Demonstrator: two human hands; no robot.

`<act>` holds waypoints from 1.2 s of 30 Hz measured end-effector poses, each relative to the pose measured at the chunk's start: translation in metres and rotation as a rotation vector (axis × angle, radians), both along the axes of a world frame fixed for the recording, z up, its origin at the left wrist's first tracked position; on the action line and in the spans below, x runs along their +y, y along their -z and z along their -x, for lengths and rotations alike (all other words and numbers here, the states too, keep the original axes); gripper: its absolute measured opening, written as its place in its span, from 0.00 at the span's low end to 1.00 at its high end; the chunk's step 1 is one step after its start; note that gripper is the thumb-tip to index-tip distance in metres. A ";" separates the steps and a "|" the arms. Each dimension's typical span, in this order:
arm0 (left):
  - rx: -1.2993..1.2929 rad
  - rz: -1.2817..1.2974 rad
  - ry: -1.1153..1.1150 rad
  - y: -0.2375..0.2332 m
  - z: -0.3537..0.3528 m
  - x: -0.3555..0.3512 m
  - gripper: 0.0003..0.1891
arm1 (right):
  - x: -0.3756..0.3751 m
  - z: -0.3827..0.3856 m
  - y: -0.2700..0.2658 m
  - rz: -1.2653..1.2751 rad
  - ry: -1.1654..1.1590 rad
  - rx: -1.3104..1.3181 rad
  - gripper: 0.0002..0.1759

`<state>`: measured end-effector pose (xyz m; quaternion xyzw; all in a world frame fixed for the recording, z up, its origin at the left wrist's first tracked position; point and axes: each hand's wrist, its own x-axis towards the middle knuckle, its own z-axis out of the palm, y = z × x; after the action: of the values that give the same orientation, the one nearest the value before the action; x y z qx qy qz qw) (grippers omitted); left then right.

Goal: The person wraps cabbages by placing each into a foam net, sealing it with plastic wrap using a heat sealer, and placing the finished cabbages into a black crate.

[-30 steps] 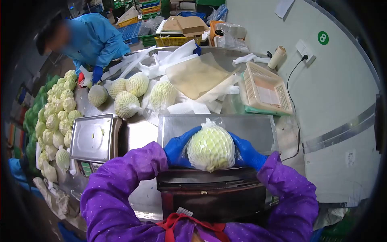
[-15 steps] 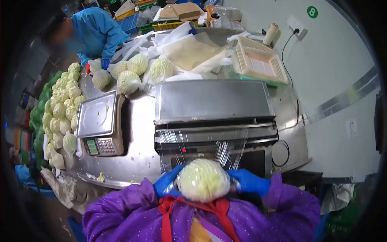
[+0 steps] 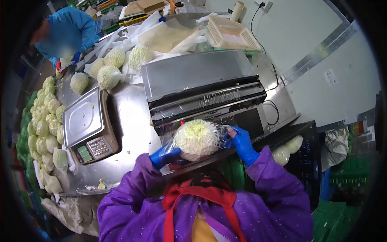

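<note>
A pale cabbage (image 3: 197, 139) with clear plastic film (image 3: 223, 131) around it is held between my two blue-gloved hands, at the front edge of the film-wrapping machine (image 3: 197, 76). At its left side, my left hand (image 3: 164, 156) has its fingers closed on the gathered film. On the other side my right hand (image 3: 243, 144) pinches film, and its thumb tip shows through the glove. A strip of film stretches across the machine's rollers behind the cabbage.
A digital scale (image 3: 90, 127) stands left of the machine. Unwrapped cabbages (image 3: 46, 121) are piled farther left, and several in foam nets (image 3: 109, 76) lie behind. At right, a black crate (image 3: 304, 161) holds wrapped cabbages (image 3: 287, 150). A co-worker (image 3: 70, 30) handles a cabbage at far left.
The cabbage has moved away from my chest toward the machine and is turned. My hands have spread apart and now hold film at its sides. The view has tilted, bringing the crate into sight.
</note>
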<state>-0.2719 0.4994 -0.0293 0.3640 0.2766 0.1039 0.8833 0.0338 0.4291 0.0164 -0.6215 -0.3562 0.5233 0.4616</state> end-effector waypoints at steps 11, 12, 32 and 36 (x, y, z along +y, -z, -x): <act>0.362 -0.433 -0.744 0.003 0.019 -0.059 0.06 | -0.038 0.035 0.012 -0.072 0.154 0.244 0.12; 0.355 -0.391 -0.872 0.006 0.018 -0.052 0.07 | -0.036 0.039 0.007 -0.066 0.175 0.131 0.13; -0.043 -0.123 -1.088 0.083 0.013 -0.038 0.05 | 0.059 0.129 0.098 0.293 -0.256 0.788 0.11; -0.246 -0.095 -0.915 -0.007 0.023 -0.064 0.22 | 0.025 0.163 0.028 0.457 -0.360 0.928 0.07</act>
<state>-0.2949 0.4353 -0.0219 0.2300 0.2968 0.5370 0.7554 -0.1293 0.4545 -0.0116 -0.3392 -0.0931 0.8773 0.3266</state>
